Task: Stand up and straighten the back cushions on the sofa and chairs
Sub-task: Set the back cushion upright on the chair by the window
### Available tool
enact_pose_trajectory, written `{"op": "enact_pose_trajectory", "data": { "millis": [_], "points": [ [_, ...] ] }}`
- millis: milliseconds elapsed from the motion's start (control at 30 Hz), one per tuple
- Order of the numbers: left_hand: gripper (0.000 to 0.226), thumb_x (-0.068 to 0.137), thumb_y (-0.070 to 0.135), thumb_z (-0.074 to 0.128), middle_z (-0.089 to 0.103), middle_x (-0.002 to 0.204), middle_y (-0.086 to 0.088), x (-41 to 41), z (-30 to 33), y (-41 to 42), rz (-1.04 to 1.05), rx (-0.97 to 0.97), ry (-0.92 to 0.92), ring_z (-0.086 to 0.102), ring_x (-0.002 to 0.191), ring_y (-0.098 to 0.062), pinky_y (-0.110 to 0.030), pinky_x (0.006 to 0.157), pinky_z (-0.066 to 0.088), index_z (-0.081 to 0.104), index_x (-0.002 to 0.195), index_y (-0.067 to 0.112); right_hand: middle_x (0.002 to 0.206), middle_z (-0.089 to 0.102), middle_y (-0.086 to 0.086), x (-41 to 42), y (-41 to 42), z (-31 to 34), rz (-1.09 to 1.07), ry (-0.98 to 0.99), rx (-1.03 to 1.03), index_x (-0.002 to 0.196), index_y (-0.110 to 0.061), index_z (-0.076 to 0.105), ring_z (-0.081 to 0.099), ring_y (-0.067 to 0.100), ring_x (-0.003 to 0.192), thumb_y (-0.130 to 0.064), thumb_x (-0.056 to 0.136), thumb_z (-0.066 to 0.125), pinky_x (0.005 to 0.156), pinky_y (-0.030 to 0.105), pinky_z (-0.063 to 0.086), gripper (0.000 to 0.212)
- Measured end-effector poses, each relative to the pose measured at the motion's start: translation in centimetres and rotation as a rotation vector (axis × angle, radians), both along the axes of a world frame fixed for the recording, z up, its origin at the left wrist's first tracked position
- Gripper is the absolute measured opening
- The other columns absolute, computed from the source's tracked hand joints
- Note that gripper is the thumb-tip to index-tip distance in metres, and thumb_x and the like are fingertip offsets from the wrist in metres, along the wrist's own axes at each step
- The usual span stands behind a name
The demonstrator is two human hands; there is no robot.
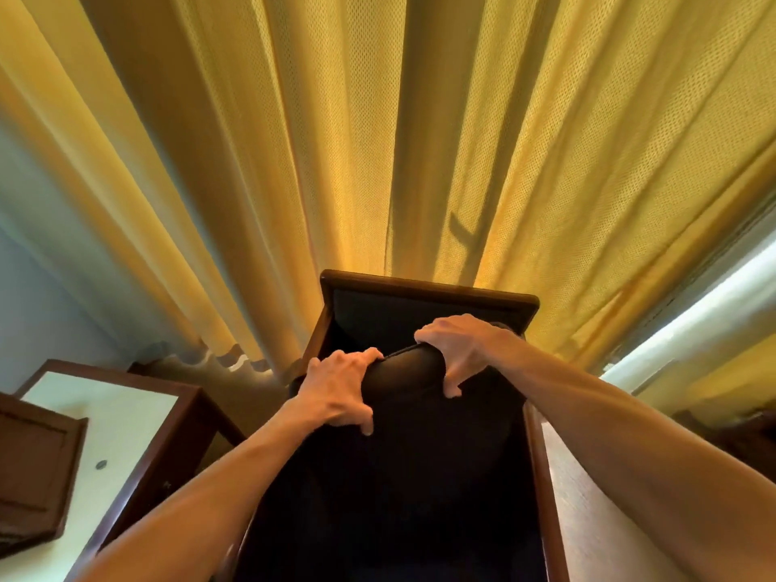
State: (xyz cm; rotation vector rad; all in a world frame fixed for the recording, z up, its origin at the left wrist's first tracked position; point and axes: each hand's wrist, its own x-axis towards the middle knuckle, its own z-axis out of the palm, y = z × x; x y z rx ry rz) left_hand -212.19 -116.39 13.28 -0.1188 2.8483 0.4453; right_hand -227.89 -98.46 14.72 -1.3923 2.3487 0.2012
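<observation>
A dark back cushion (413,373) stands in a wooden-framed chair (428,287) right in front of me. My left hand (338,392) grips the cushion's top left corner, fingers over the top edge and thumb on its front. My right hand (457,348) clamps the top right corner the same way. The cushion's top edge sits below the chair's dark padded backrest (390,315). Its lower part and the seat are lost in shadow.
Yellow curtains (378,140) hang close behind the chair. A side table (109,417) with a pale top and dark wood rim stands on the left, bearing a brown box (33,468). The chair's right armrest (588,497) runs alongside my right forearm. A bright window strip (693,329) shows at right.
</observation>
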Motion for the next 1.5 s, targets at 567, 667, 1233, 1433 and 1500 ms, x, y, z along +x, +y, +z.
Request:
{"op": "enact_pose_trajectory", "data": {
  "millis": [567, 667, 1233, 1433, 1500],
  "points": [
    [0.108, 0.044, 0.032, 0.095, 0.056, 0.123, -0.002, 4.4, -3.6, -8.9, 0.222, 0.454, 0.161, 0.053, 0.115, -0.021, -0.049, 0.1, 0.047, 0.041, 0.137, 0.024, 0.134, 0.044, -0.001, 4.5, 0.8, -4.0, -0.383, -0.254, -0.002, 0.134, -0.03, 0.024, 0.046, 0.028, 0.125, -0.058, 0.054, 0.082, 0.108, 0.07, 0.021, 0.103],
    [0.098, 0.045, 0.03, 0.095, 0.056, 0.12, 0.001, 5.3, -4.5, -8.9, 0.228, 0.537, 0.169, 0.053, 0.112, -0.018, -0.049, 0.098, 0.049, 0.044, 0.129, 0.033, 0.147, 0.036, 0.003, 7.8, -2.7, -4.1, -0.278, -0.175, -0.098, 0.147, -0.028, 0.015, 0.036, 0.029, 0.135, -0.063, 0.054, 0.082, 0.109, 0.071, 0.015, 0.12],
    [0.09, 0.048, 0.067, 0.079, 0.06, 0.117, 0.014, -2.0, 1.1, 5.4, -0.143, 0.42, 0.399, 0.051, 0.105, -0.01, -0.046, 0.094, 0.044, 0.051, 0.128, 0.036, 0.116, 0.05, -0.006, 5.9, 11.7, -2.3, -0.603, -0.256, -0.38, 0.126, -0.031, 0.036, 0.047, 0.015, 0.106, -0.036, 0.047, 0.089, 0.096, 0.038, 0.043, 0.095],
    [0.101, 0.055, 0.054, 0.085, 0.044, 0.136, 0.021, -1.8, -6.3, 8.1, -0.165, 0.537, 0.113, 0.041, 0.126, -0.009, -0.045, 0.108, 0.036, 0.03, 0.139, 0.049, 0.135, 0.047, -0.002, 6.3, 20.7, -7.0, -0.752, -0.378, -0.463, 0.135, -0.04, 0.029, 0.047, 0.022, 0.125, -0.037, 0.045, 0.091, 0.107, 0.05, 0.04, 0.109],
    [0.105, 0.054, 0.05, 0.086, 0.043, 0.136, 0.018, -1.4, -8.4, 7.0, -0.103, 0.444, 0.053, 0.04, 0.127, -0.012, -0.048, 0.107, 0.036, 0.024, 0.139, 0.05, 0.136, 0.046, -0.004, 6.3, 21.4, -6.3, -0.734, -0.342, -0.498, 0.142, -0.039, 0.026, 0.047, 0.019, 0.126, -0.048, 0.049, 0.091, 0.106, 0.051, 0.042, 0.114]
  ]
}}
